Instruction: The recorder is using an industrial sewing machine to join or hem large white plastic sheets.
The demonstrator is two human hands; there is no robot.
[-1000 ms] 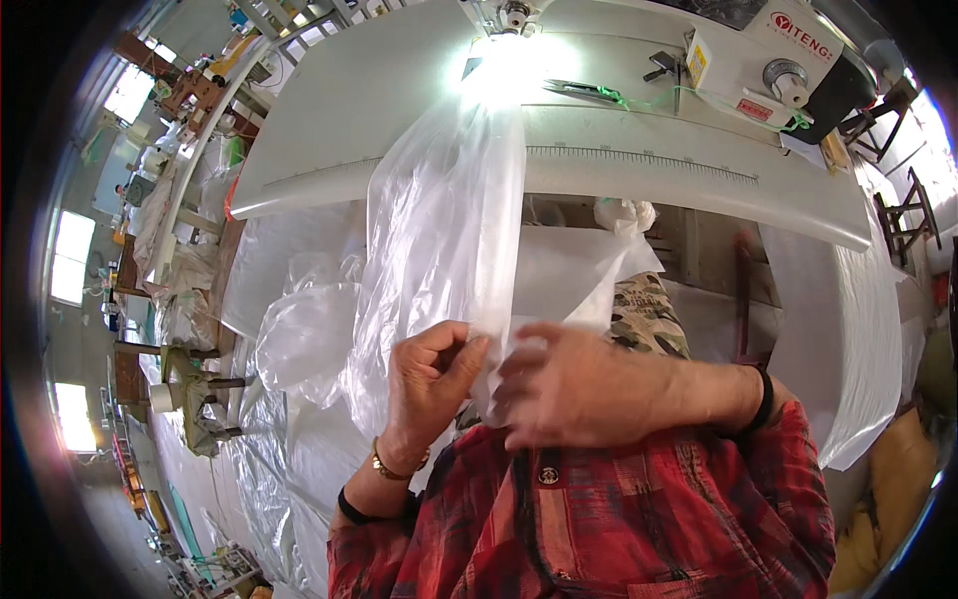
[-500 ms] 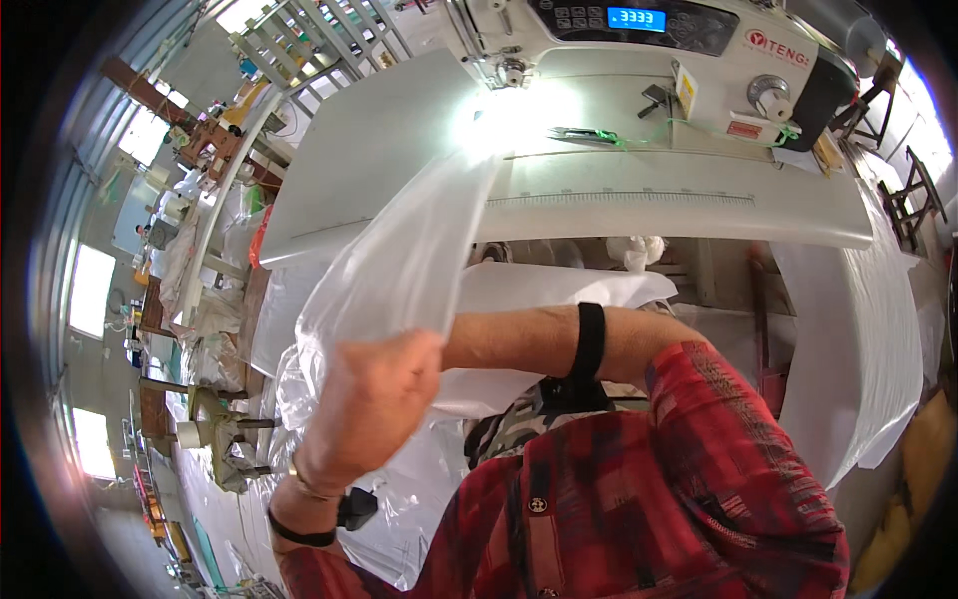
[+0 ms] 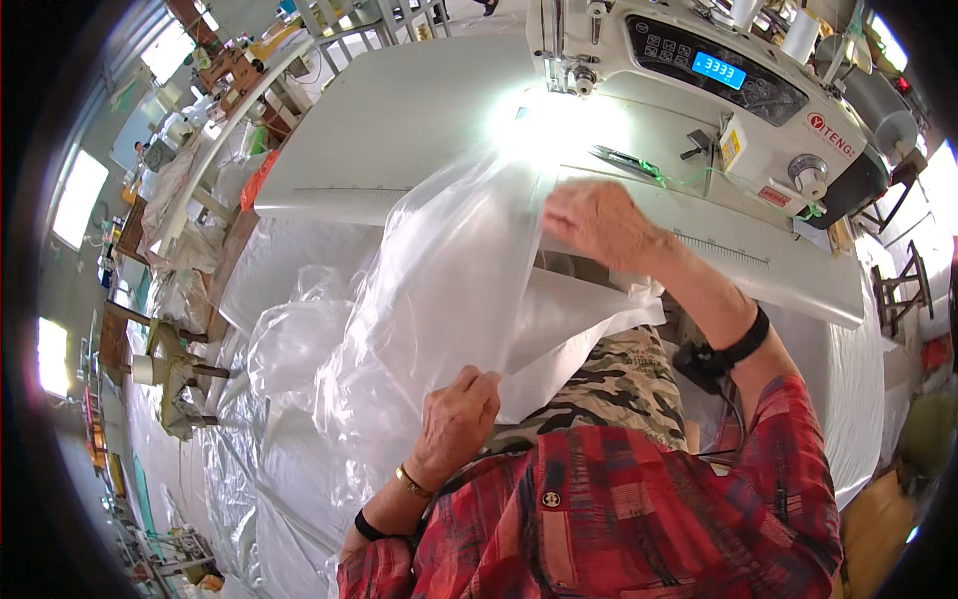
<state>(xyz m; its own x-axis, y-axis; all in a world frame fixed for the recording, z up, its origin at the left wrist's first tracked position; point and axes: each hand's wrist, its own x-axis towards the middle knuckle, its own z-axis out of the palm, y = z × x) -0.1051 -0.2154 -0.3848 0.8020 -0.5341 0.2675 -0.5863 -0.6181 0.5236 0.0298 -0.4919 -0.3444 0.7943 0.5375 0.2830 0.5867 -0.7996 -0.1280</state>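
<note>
A sheet of clear plastic film (image 3: 439,270) runs from under the bright lamp of the sewing machine (image 3: 689,80) down over the table edge toward my lap. Low on its right edge, my left hand (image 3: 459,417) is closed with the film pinched at the fingertips. Higher up, close to the front of the machine bed, my right hand (image 3: 607,228) has curled fingers at the film's right edge and appears to grip it. The glare hides the needle and where the film meets it.
Thread snips (image 3: 627,162) with green thread lie on the machine table (image 3: 399,120), right of the lamp. More crumpled film (image 3: 289,339) heaps at the left and hangs off the table's right side. A wooden stool (image 3: 906,290) stands at far right.
My right arm, which reached across to the left, has swung right and up toward the machine. My left hand has moved down and right. The film is now spread wider, and the view has turned.
</note>
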